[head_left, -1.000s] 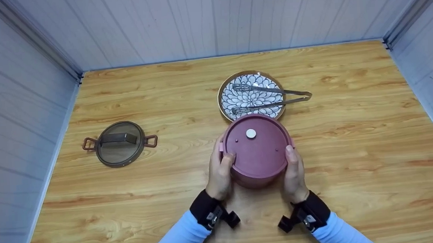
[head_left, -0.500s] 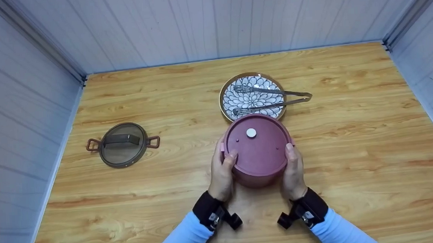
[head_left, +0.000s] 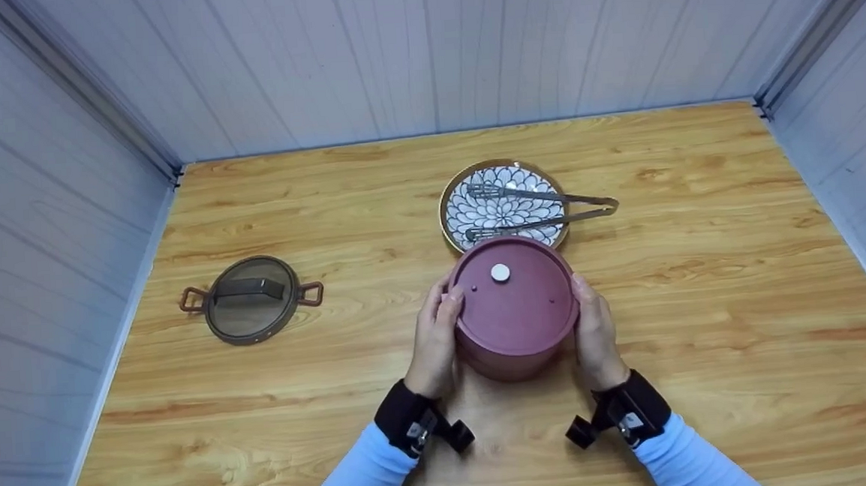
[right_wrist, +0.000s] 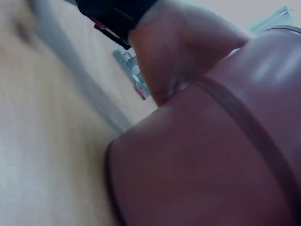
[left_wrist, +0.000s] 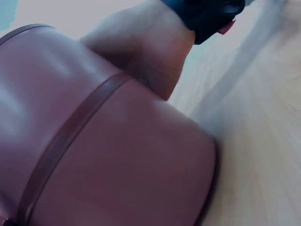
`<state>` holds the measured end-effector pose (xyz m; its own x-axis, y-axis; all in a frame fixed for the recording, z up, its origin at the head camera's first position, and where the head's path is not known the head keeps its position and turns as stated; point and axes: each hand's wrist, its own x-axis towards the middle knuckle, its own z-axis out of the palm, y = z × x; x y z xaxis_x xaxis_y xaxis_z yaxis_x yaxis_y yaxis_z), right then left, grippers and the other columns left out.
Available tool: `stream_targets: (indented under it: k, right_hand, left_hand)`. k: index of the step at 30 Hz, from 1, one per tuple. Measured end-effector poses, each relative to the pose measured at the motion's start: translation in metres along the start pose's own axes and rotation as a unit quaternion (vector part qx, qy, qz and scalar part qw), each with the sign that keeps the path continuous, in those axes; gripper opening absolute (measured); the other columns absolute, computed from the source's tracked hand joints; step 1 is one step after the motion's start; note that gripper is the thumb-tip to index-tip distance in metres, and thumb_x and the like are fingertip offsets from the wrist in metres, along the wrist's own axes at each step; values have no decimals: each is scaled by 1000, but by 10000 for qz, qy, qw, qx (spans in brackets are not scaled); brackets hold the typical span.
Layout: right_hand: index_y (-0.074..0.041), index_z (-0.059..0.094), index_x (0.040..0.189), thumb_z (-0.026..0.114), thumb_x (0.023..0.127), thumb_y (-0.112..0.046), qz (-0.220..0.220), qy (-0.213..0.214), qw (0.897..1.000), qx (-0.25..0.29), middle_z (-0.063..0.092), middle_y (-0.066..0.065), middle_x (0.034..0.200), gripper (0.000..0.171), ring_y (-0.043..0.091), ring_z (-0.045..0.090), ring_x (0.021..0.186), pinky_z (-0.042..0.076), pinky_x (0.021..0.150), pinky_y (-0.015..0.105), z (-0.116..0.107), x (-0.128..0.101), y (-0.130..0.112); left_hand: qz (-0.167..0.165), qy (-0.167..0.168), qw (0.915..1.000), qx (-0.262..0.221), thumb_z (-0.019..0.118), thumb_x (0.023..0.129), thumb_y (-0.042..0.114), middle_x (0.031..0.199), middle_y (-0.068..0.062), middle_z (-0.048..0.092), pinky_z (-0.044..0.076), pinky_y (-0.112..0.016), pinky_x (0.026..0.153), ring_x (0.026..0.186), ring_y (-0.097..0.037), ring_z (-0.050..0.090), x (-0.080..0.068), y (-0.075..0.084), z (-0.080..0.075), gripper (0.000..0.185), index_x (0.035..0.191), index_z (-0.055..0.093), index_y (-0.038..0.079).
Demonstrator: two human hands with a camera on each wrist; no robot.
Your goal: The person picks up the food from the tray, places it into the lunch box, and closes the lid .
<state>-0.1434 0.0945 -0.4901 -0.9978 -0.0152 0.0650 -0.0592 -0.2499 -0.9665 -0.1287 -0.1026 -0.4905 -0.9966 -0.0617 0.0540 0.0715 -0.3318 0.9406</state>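
A maroon lidded pot [head_left: 516, 313] with a white knob on its flat lid stands upright between my hands in the head view. My left hand [head_left: 432, 348] holds its left side, thumb at the lid's edge. On the opposite side, my right hand [head_left: 596, 334] lies along the wall, thumb tip close to the rim. Both wrist views show the pot's side [left_wrist: 122, 155] with a raised band around it and its dark base edge close to the table. Most fingertips are hidden behind the pot.
Just behind the pot lies a flower-patterned plate [head_left: 502, 212] with brown rim, partly covered by it. Metal tongs [head_left: 589, 211] rest across the plate, bend sticking out right. A small pot with a glass lid [head_left: 252, 299] sits at left. Panel walls [head_left: 429, 55] enclose the wooden table [head_left: 704, 256].
My hands have spread slightly apart at the wrists, and the right thumb has shifted outward from the lid. The head view has tilted and drawn back a little. The pot keeps its place before the plate.
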Motion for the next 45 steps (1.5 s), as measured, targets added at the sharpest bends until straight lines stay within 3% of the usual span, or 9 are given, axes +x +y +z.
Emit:
stream_targets:
  k: [7, 13, 17, 28, 32, 36, 41, 43, 45]
  right_hand:
    - [13, 54, 130, 35, 102, -17, 782, 413, 9953, -403, 60, 20, 129, 46, 17, 53, 118, 38, 106, 27, -2, 6, -12]
    - [11, 67, 107, 38, 100, -15, 476, 551, 9911, -1115, 68, 19, 107, 39, 16, 61, 100, 46, 94, 25, -4, 10, -11]
    - [10, 67, 100, 38, 100, -14, 343, 573, 9876, -1420, 67, 23, 109, 38, 14, 60, 100, 44, 95, 23, -4, 12, -11]
    - [14, 56, 129, 34, 102, -14, 70, 180, 9866, -1619, 57, 29, 131, 45, 26, 53, 125, 35, 110, 32, -9, 10, -9]
    - [13, 51, 134, 33, 104, -15, 65, 30, 9878, -1557, 52, 27, 137, 44, 35, 45, 134, 29, 115, 39, -9, 11, -7]
    - [9, 55, 133, 32, 106, -19, 121, -71, 9904, -1372, 57, 24, 134, 45, 30, 51, 128, 35, 111, 38, -11, 11, -7]
    - [2, 61, 130, 30, 108, -29, 158, -192, 9929, -1164, 64, 17, 127, 50, 22, 57, 117, 41, 102, 36, -12, 12, -11]
    - [4, 63, 124, 29, 108, -32, 209, -201, 9940, -1052, 66, 17, 120, 52, 23, 59, 112, 43, 100, 36, -12, 13, -12]
    - [6, 63, 119, 28, 109, -35, 293, -185, 9950, -933, 66, 18, 116, 55, 24, 60, 109, 44, 98, 36, -13, 14, -13]
  left_hand:
    - [30, 171, 9998, 96, 47, 100, 27, 135, -11, 54, 32, -38, 110, 127, -23, 47, 1, 2, 5, 44, 134, 50, 0]
    - [56, 463, 9984, 334, 47, 97, 27, 125, -11, 58, 34, -38, 106, 120, -24, 50, 2, 1, 8, 38, 124, 55, 1]
    - [47, 488, 9984, 295, 47, 97, 26, 124, -12, 58, 34, -38, 105, 119, -25, 50, 3, 2, 9, 36, 122, 55, 1]
    - [-155, 8, 9997, -171, 49, 100, 20, 135, -17, 52, 35, -36, 109, 126, -26, 48, 4, 6, 1, 42, 133, 49, -5]
    - [-477, -131, 9971, 586, 49, 103, 33, 144, -14, 49, 28, -45, 114, 134, -25, 42, 9, 19, -19, 50, 142, 46, 1]
    - [-505, 156, 9764, 2096, 46, 105, 39, 142, -11, 52, 32, -48, 111, 131, -25, 45, 23, 43, -59, 47, 141, 51, 9]
    - [-55, 1052, 9464, 3053, 51, 103, 13, 131, -22, 57, 40, -37, 103, 120, -28, 51, 47, 77, -133, 34, 132, 56, -4]
    - [-53, 1386, 9243, 3556, 49, 100, 7, 127, -24, 58, 41, -35, 97, 114, -28, 52, 51, 90, -166, 33, 130, 57, -6]
    - [-195, 1614, 8947, 4159, 47, 97, 4, 127, -22, 58, 41, -35, 90, 109, -27, 52, 50, 102, -195, 37, 131, 58, -3]
